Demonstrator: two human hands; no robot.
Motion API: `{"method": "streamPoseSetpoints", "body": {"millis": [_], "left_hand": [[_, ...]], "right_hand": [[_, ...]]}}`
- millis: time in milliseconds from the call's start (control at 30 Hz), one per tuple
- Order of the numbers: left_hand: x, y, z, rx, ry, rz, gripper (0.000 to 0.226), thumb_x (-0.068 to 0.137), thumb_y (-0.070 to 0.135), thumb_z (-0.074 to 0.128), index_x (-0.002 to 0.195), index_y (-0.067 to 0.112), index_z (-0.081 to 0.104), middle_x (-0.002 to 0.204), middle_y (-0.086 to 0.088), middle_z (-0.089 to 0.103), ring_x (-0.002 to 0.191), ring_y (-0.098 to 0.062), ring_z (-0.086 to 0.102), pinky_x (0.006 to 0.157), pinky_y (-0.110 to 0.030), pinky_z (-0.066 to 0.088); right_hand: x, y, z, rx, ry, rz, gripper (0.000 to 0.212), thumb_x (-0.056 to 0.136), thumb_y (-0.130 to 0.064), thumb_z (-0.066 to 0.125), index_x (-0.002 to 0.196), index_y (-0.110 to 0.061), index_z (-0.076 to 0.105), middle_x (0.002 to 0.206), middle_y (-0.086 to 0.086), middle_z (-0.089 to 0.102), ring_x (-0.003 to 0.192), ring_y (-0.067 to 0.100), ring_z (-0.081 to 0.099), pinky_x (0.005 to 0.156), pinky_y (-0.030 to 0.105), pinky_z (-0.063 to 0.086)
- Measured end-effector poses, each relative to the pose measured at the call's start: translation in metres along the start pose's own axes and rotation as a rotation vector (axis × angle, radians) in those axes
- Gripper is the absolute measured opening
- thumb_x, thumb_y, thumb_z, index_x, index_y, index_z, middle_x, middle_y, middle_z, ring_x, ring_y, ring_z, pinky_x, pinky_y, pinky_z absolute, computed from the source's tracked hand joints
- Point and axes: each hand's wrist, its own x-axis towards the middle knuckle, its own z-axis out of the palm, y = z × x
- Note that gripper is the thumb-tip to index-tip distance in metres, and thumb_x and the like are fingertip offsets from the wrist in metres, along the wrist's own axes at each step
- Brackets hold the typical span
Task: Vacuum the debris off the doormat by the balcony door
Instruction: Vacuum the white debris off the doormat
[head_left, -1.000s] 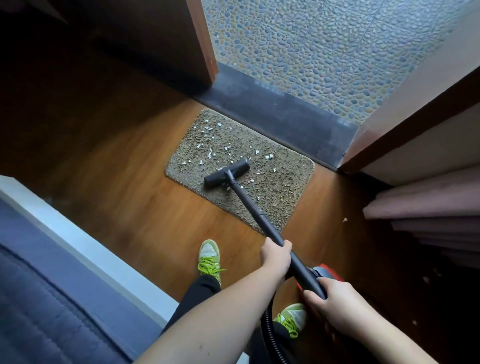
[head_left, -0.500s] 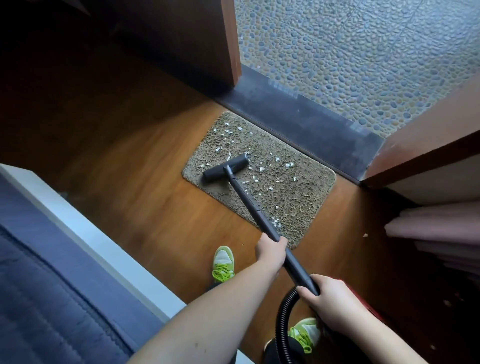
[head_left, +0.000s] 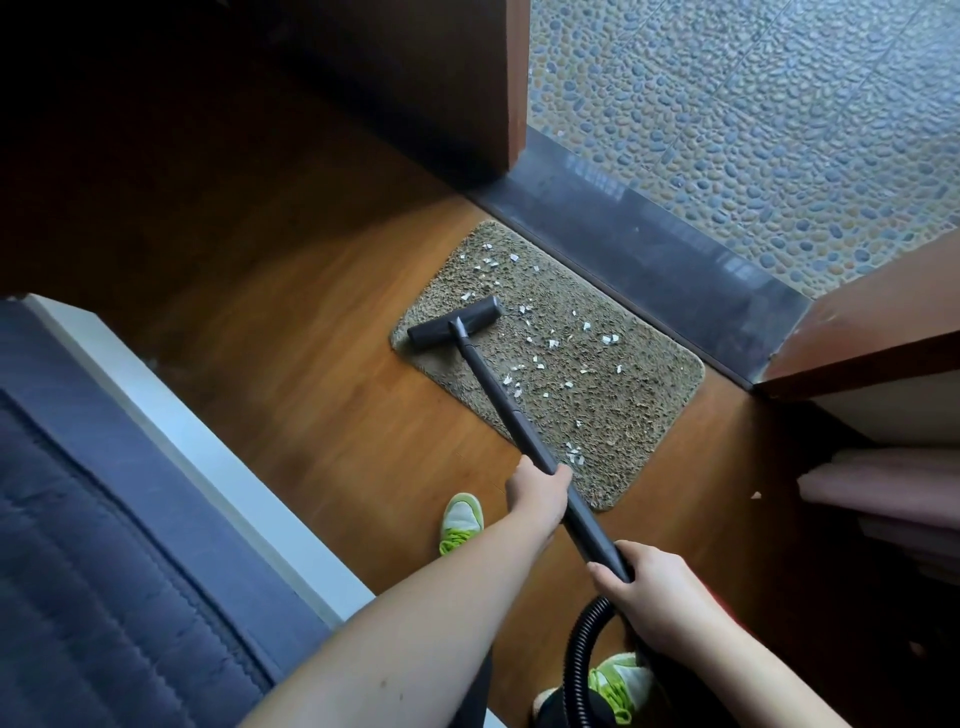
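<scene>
Both hands are wrapped around the vacuum wand (head_left: 498, 395), one behind the other. The left hand (head_left: 537, 493) grips it further up the tube, the right hand (head_left: 644, 597) holds the near end just where the ribbed hose (head_left: 579, 660) loops off. The doormat (head_left: 597, 384) lies out ahead of both hands, snug against the dark door threshold (head_left: 675, 260). The floor head (head_left: 454, 322) sits on the mat's far-left part, well beyond the left hand. White debris bits (head_left: 550, 343) are scattered mostly to the right of the head, with a few just past the left knuckles. Green shoes (head_left: 460, 519) are below the hands.
</scene>
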Motion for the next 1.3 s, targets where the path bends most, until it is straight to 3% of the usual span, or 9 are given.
{"method": "streamPoseSetpoints", "body": {"millis": [167,400,633,900,1067,1300], "left_hand": [[0.009,0.008,-0.014,0.006,0.010,-0.006,0.028,0.091,0.032,0.058,0.110,0.011,0.058,0.100,-0.004,0.061,0.084,-0.024,0.054,0.070,-0.027,0.041],[0.013,0.009,-0.021,0.010,0.015,0.005,0.028,0.087,0.033,0.060,0.104,0.011,0.060,0.103,-0.009,0.066,0.085,-0.027,0.060,0.068,-0.028,0.045],[0.000,0.005,-0.007,0.017,-0.025,0.026,0.025,0.087,0.032,0.060,0.101,0.011,0.059,0.097,-0.006,0.064,0.079,-0.023,0.056,0.068,-0.026,0.043],[-0.023,-0.003,0.018,0.043,-0.061,0.025,0.029,0.085,0.035,0.061,0.102,0.011,0.059,0.100,-0.008,0.066,0.086,-0.027,0.062,0.073,-0.031,0.052],[-0.038,-0.010,0.030,0.039,-0.080,0.017,0.030,0.082,0.035,0.061,0.102,0.012,0.058,0.099,-0.008,0.066,0.089,-0.029,0.065,0.077,-0.037,0.057],[-0.051,-0.021,0.045,0.041,-0.089,0.011,0.033,0.077,0.038,0.060,0.098,0.014,0.059,0.099,-0.010,0.067,0.091,-0.031,0.066,0.080,-0.044,0.058]], "right_hand": [[0.011,-0.014,0.002,0.038,0.003,0.004,0.032,0.089,-0.045,0.054,0.088,-0.013,0.059,0.073,0.005,0.068,0.065,0.023,0.068,0.065,0.038,0.058],[0.013,-0.021,0.009,0.108,-0.006,0.019,0.032,0.088,-0.044,0.054,0.087,-0.012,0.060,0.068,0.003,0.066,0.065,0.025,0.068,0.065,0.040,0.059],[-0.005,-0.010,0.000,0.197,-0.033,0.052,0.027,0.092,-0.035,0.055,0.089,-0.008,0.058,0.068,0.009,0.065,0.045,0.024,0.065,0.040,0.029,0.052],[-0.023,0.021,-0.003,0.160,-0.021,0.038,0.027,0.092,-0.036,0.055,0.086,-0.010,0.059,0.072,0.008,0.072,0.046,0.015,0.064,0.045,0.025,0.052],[-0.030,0.046,0.003,0.104,0.023,0.007,0.029,0.091,-0.043,0.055,0.079,-0.017,0.059,0.069,0.001,0.069,0.051,0.005,0.060,0.048,0.014,0.043],[-0.041,0.065,0.008,0.102,0.041,-0.008,0.024,0.091,-0.046,0.055,0.091,-0.023,0.064,0.065,-0.007,0.060,0.059,-0.002,0.055,0.054,0.011,0.040]]}}
